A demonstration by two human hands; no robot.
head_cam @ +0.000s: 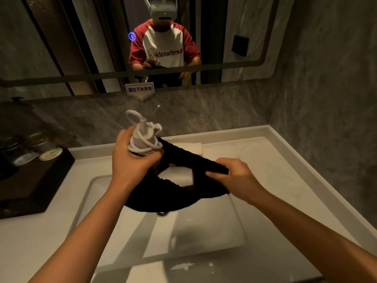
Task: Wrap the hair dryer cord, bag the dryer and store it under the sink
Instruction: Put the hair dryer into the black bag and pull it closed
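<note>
Two bare hands work over one white sink (pixel 214 237); the left hand (pixel 133 160) has its fingers clamped round the white dryer (pixel 142 137), which stands upright above the basin's back edge; one white cord (pixel 150 145) is wound round the dryer in several turns, and one loop of it sticks up at the top. The dryer's lower end sits at the mouth of one black bag (pixel 175 193); how far it has gone in is hidden by the hand. The right hand (pixel 232 173) pinches the bag's rim on the far side, thumb and fingers shut on the cloth, so that the mouth is pulled wide between the two hands; the bag's body sags over the basin, just above one metal drain (pixel 163 213).

On the counter (pixel 40 237) to the left stands one dark tray (pixel 30 193); on it are two glass jars (pixel 40 148) with pale lids, close together. Behind the bag, one folded white towel (pixel 195 148) lies on the back ledge. One mirror (pixel 240 31) hangs on the wall above, with one small sign (pixel 140 89) at its lower edge; it reflects one person in a red-sleeved white shirt and a headset.
</note>
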